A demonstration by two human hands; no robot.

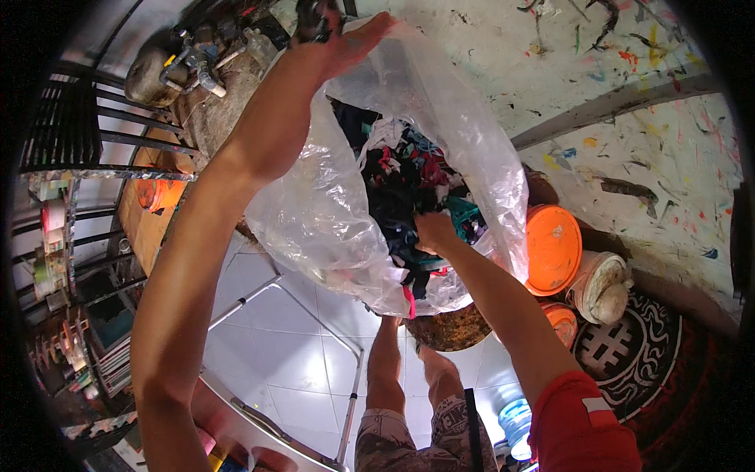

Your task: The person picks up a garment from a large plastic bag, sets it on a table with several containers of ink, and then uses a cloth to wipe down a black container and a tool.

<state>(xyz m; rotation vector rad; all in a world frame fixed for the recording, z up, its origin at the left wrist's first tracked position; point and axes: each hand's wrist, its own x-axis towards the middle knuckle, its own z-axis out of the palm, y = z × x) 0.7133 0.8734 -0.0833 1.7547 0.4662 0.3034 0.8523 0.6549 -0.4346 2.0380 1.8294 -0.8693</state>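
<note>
While wide open, plastic bag [307, 208] with multicoloured cloth [393, 185] inside, hands [346, 47] [432, 233] apart, grips unclear

Cloths [397, 185] are heaped in the bag [303, 208], around the right hand [436, 234]; the bag's far rim is met by the left hand [350, 49]. Buckets [553, 252] are grouped right of the right hand, beside the wall [629, 149]. A rack [110, 172] is placed well left of both hands.

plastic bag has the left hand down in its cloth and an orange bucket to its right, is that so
Wrong hand: the head view shows the right hand down in the cloth of the plastic bag, with an orange bucket to its right.
</note>
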